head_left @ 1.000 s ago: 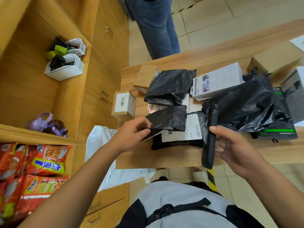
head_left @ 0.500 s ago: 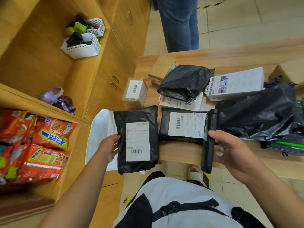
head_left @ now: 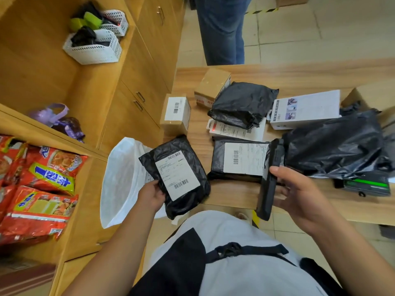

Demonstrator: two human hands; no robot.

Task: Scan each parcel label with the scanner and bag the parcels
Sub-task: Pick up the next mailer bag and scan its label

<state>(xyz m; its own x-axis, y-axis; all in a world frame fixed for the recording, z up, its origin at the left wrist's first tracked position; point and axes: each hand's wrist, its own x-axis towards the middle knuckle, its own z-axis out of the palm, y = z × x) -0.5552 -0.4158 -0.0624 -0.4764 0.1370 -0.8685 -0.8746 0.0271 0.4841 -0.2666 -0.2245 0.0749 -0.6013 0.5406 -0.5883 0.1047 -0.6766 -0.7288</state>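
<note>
My left hand [head_left: 152, 196] grips a flat black parcel [head_left: 188, 201] by its lower left edge, white label up, tilted, held off the table's near left corner and partly over the white bag [head_left: 121, 180]. My right hand [head_left: 299, 195] holds the black handheld scanner [head_left: 269, 180] upright at the table's front edge. Another black parcel [head_left: 218, 159] with a white label lies flat on the wooden table [head_left: 230, 193] just left of the scanner. Behind it lie a bulky black parcel [head_left: 241, 103], a white-labelled flat packet [head_left: 233, 131] and two cardboard boxes [head_left: 176, 112] [head_left: 211, 84].
A large crumpled black plastic bag [head_left: 333, 146] lies right of the scanner, over a black and green device [head_left: 367, 184]. A white printed box [head_left: 305, 110] sits at the back right. Wooden shelves [head_left: 89, 146] on the left hold snack packets [head_left: 42, 180] and white baskets [head_left: 94, 50]. A person in jeans [head_left: 222, 33] stands beyond the table.
My left hand lifted the black parcel off the table, turned its label up and carried it left over the white bag, tilting it. The scanner hand stays roughly put.
</note>
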